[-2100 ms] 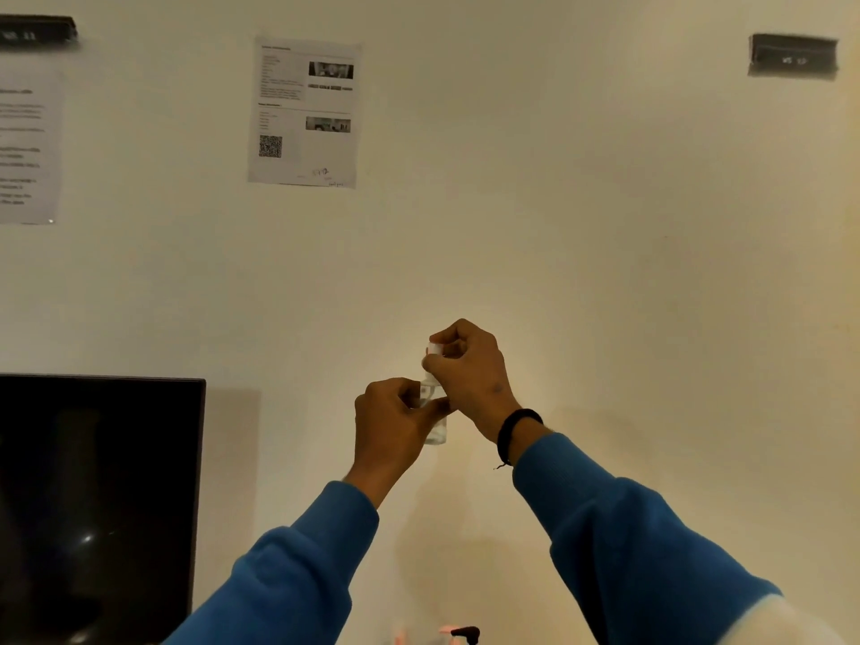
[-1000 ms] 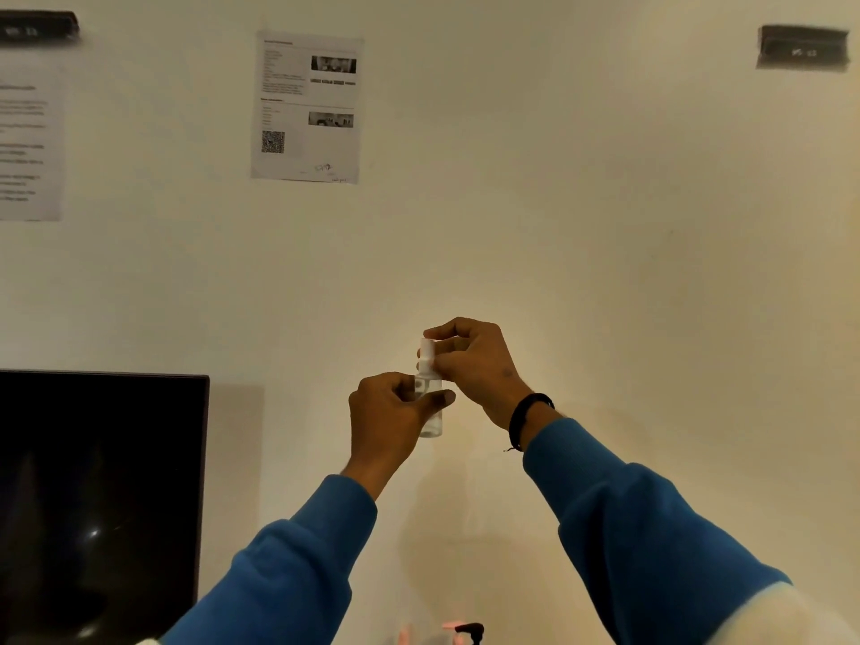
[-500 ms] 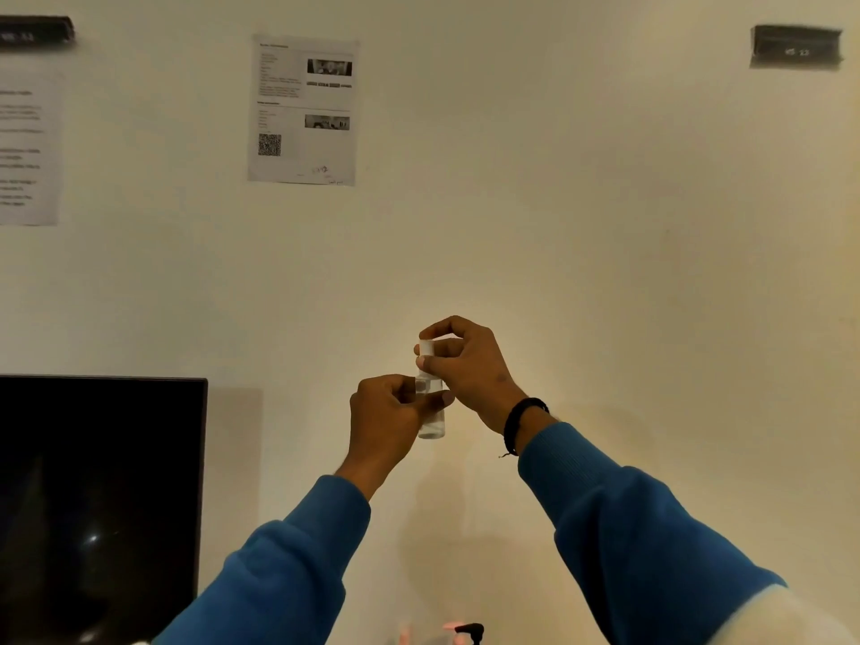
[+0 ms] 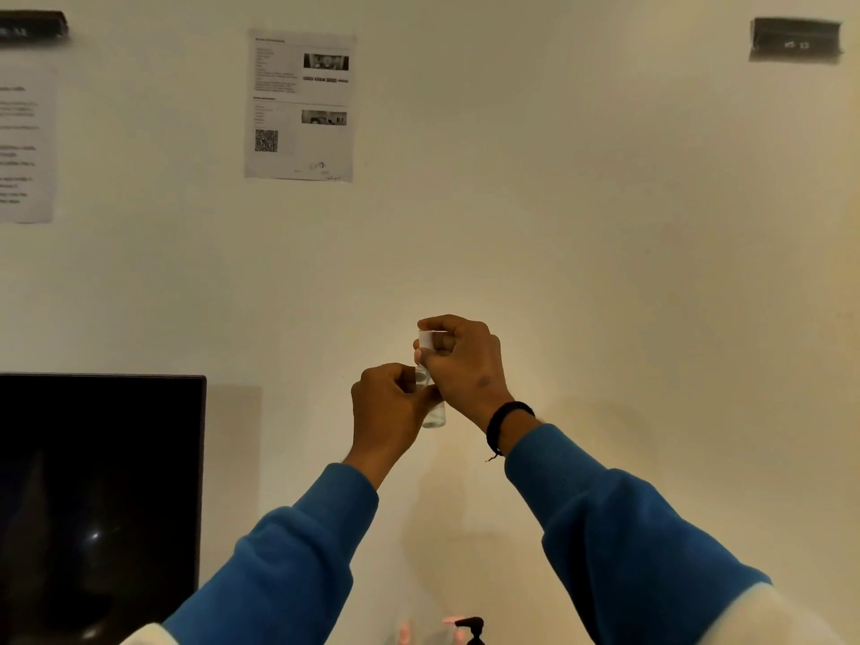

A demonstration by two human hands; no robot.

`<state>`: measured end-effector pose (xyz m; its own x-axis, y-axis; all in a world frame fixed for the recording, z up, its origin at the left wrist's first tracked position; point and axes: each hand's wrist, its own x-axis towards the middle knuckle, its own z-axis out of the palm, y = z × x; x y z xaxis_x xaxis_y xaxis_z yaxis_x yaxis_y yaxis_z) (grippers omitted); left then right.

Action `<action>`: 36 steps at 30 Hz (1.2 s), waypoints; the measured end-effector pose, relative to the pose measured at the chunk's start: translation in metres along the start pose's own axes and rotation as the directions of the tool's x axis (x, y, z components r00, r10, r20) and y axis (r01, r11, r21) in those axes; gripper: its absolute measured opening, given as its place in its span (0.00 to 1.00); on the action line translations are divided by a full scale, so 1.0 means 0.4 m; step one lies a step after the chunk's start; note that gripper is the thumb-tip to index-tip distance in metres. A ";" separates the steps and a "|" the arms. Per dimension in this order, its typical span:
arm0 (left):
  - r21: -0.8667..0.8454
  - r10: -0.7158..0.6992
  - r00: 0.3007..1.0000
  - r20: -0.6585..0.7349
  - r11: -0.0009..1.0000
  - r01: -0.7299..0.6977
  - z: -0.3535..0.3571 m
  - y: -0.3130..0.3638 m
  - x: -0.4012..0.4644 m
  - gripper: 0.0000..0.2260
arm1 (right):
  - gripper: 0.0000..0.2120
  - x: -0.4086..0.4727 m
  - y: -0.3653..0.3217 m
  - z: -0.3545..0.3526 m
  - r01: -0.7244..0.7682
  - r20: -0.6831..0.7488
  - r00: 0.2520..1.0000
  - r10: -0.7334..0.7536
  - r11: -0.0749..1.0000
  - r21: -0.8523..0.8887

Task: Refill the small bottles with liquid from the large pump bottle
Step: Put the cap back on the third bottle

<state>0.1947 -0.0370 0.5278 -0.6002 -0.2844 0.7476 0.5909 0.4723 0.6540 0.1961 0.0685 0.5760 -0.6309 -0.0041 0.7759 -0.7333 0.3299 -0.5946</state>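
Observation:
I hold a small clear bottle [image 4: 433, 412] upright in front of the wall at chest height. My left hand [image 4: 388, 409] grips its body from the left. My right hand [image 4: 465, 365] pinches the white cap [image 4: 425, 340] on top, fingers curled round it. The bottle's lower end shows below both hands, with clear liquid inside. At the bottom edge only the black pump head [image 4: 471, 627] of the large pump bottle shows, with pink tops [image 4: 406, 633] beside it.
A black monitor [image 4: 100, 500] stands at the lower left. Printed sheets [image 4: 300, 104] hang on the cream wall above, and dark plaques [image 4: 796, 39] sit near the top corners. The table surface is out of view.
Both hands have stayed at the same height with the small bottle. My right hand's fingers have shifted round the white cap, as in a twist. The view wobbled slightly.

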 end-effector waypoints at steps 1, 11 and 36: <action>0.014 0.006 1.000 -0.004 1.000 -0.006 0.002 0.001 -0.002 0.07 | 0.15 -0.003 0.004 0.004 0.005 -0.016 1.000 -0.005 1.000 -0.007; 0.010 0.016 0.999 -0.029 1.000 -0.015 -0.001 -0.002 -0.006 0.09 | 0.24 -0.017 0.017 0.010 0.011 -0.039 0.999 -0.012 1.000 -0.016; 0.040 0.005 1.000 -0.013 0.999 -0.004 -0.007 -0.078 -0.066 0.05 | 0.10 -0.101 0.114 0.044 -0.048 0.003 0.999 0.049 0.986 -0.158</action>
<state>0.1938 -0.0466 0.4881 -0.5903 -0.2928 0.7522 0.5713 0.5069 0.6456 0.1837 0.0669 0.5140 -0.6669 0.0091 0.7451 -0.6530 0.4747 -0.5902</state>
